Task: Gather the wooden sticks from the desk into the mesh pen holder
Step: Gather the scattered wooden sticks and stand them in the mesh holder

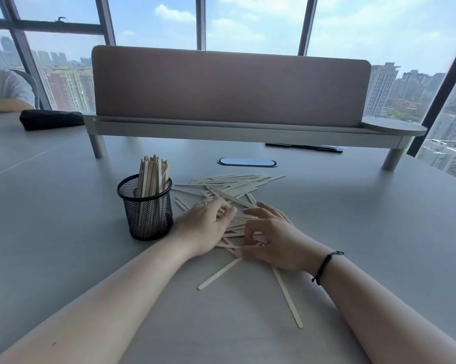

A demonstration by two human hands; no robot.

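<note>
Your left hand (208, 227) and right hand (271, 240) curl loosely over the wooden sticks (234, 187); neither visibly pinches one yet. A sideways sweep could topple the mesh pen holder (146, 208) (already bristling, just beside your left hand).

We are in a high-rise office: a wide grey counter (64, 206) carries a felt privacy screen (229, 88) on a raised shelf and a cable port (247, 162), and tall windows (248, 22) overlook city towers (382, 88).
</note>
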